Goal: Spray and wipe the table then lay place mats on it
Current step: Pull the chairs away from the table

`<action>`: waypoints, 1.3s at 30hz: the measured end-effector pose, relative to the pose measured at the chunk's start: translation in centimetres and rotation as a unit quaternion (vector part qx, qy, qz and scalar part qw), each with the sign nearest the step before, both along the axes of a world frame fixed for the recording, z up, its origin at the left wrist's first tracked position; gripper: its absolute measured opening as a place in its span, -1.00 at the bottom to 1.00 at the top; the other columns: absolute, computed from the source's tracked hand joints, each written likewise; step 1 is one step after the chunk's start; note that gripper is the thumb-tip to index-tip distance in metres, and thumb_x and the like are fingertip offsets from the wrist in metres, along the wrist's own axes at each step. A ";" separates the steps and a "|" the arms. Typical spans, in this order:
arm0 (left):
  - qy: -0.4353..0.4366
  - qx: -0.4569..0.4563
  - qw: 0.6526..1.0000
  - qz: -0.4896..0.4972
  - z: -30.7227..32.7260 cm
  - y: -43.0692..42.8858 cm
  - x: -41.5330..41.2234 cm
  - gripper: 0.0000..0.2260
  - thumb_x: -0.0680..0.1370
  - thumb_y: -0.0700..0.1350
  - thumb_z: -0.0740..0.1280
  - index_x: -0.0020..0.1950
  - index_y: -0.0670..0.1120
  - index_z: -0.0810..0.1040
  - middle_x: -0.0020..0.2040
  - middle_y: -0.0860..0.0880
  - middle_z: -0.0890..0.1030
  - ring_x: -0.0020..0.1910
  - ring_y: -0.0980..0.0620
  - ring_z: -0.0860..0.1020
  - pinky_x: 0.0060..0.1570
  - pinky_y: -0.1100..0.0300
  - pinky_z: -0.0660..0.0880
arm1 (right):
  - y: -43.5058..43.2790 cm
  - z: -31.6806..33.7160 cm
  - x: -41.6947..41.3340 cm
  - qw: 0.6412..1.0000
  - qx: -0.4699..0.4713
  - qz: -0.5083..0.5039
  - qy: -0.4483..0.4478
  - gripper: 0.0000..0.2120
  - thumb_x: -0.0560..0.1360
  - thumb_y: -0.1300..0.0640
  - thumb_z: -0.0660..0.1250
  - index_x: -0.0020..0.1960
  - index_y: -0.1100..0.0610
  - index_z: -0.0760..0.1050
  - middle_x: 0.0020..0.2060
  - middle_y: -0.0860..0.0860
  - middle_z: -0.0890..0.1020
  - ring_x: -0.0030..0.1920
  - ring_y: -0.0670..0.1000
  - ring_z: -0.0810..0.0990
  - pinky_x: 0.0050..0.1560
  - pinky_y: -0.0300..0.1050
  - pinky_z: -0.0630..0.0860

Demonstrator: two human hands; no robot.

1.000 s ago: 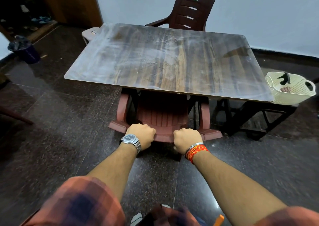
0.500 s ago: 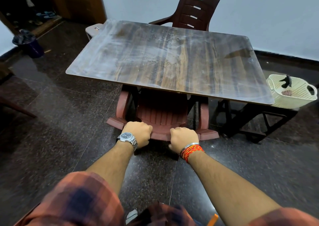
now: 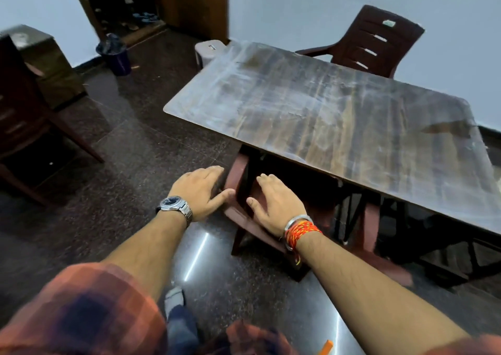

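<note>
Closest to me, both of the person's arms reach forward in rolled plaid sleeves. The left hand and right hand are flat, with the fingers straight and spread and nothing held in either. They hover at a red-brown plastic chair tucked under the near long edge of the table, close to its near left corner. I cannot tell whether either palm actually touches the chair.

The table lies ahead and to the right of both hands. Its long axis runs from that left corner away to the right, and its top is higher than the hands. The right hand is nearer to the near edge, while the left hand sits just outside the corner. To my eye, most of the hazy, streaked tabletop would fall to the right arm's reach.

No sprayer, cloth or place mats are in sight, so I'd guess they must be fetched first.

Beyond the far long edge stands a second chair, with a stool at the far left corner. A bin sits well apart by the wall.
</note>
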State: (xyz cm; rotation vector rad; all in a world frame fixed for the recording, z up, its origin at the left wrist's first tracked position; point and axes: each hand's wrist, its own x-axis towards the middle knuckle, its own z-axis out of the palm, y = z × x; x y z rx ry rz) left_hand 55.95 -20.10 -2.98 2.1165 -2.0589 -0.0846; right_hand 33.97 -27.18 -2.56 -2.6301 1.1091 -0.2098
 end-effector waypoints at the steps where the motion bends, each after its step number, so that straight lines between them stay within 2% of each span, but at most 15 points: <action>1: 0.003 0.008 1.000 0.027 -0.2 -0.4 2.2 -0.25 0.50 0.40 -0.10 0.48 -0.07 0.30 0.44 -0.05 0.41 0.34 -0.06 0.44 0.27 0.01 0.40 | -0.8 -0.1 2.4 1.000 -0.008 0.005 0.001 -0.37 0.58 -0.14 0.14 0.51 0.22 0.23 0.50 0.15 0.32 0.53 0.14 0.21 0.52 0.01 0.17; 5: 0.009 0.029 0.996 0.087 0.0 -2.5 11.5 -0.25 0.49 0.35 -0.11 0.55 -0.08 0.14 0.52 -0.06 0.27 0.44 -0.05 0.32 0.38 0.02 0.30 | -3.5 -0.3 12.4 0.999 -0.030 0.031 0.021 -0.34 0.59 -0.12 0.15 0.56 0.20 0.11 0.56 0.12 0.18 0.57 0.10 0.10 0.54 0.02 0.08; 11: -0.013 0.027 0.993 0.115 3.2 -6.2 26.8 -0.18 0.45 0.37 -0.19 0.55 -0.11 0.13 0.54 -0.07 0.24 0.46 -0.06 0.28 0.42 -0.01 0.24 | -8.6 1.2 28.3 0.999 -0.031 0.018 0.035 -0.30 0.59 -0.13 0.14 0.58 0.19 0.00 0.58 0.12 0.09 0.58 0.08 0.03 0.55 0.02 -0.02; 17: -0.032 0.027 0.990 0.137 4.4 -12.0 38.6 -0.31 0.58 0.31 0.00 0.58 -0.08 0.02 0.58 -0.03 0.10 0.52 -0.05 0.16 0.48 0.00 0.10 | -15.2 2.7 40.9 0.999 -0.031 -0.035 -0.008 -0.30 0.58 -0.12 0.16 0.57 0.21 0.03 0.58 0.14 0.10 0.58 0.11 0.06 0.56 0.05 0.04; 23: -0.040 0.052 0.990 0.122 2.7 -22.5 47.2 -0.29 0.58 0.31 -0.01 0.59 -0.05 -0.10 0.60 0.02 -0.03 0.56 -0.01 0.03 0.52 -0.01 -0.03 | -25.2 1.7 49.5 0.998 -0.037 -0.059 -0.006 -0.30 0.59 -0.13 0.14 0.58 0.19 0.01 0.59 0.12 0.06 0.58 0.10 0.02 0.55 0.04 0.00; 29: -0.087 0.075 0.991 0.069 3.8 -34.0 54.7 -0.29 0.58 0.31 -0.03 0.59 -0.05 -0.14 0.60 0.02 -0.07 0.56 -0.01 -0.01 0.52 -0.01 -0.07 | -35.3 1.4 56.7 0.994 -0.023 -0.108 -0.003 -0.30 0.60 -0.12 0.13 0.58 0.22 0.01 0.58 0.14 0.06 0.58 0.12 0.01 0.57 0.07 0.02; 33: -0.060 0.065 0.993 0.074 4.2 -41.7 58.9 -0.28 0.57 0.32 -0.01 0.59 -0.05 -0.12 0.60 0.02 -0.07 0.56 -0.01 0.01 0.52 -0.02 -0.07 | -41.6 2.1 60.9 0.990 -0.022 -0.136 0.002 -0.30 0.59 -0.13 0.13 0.58 0.21 0.02 0.58 0.15 0.07 0.58 0.12 0.02 0.57 0.07 0.02; 39: -0.028 0.079 0.996 0.025 2.3 -53.9 64.6 -0.27 0.57 0.31 0.01 0.59 -0.07 -0.11 0.60 -0.01 -0.07 0.56 -0.04 0.02 0.51 -0.04 -0.05 | -50.7 0.6 66.5 0.976 -0.023 -0.213 0.027 -0.30 0.60 -0.14 0.12 0.58 0.21 0.01 0.58 0.14 0.08 0.58 0.12 0.03 0.57 0.07 0.03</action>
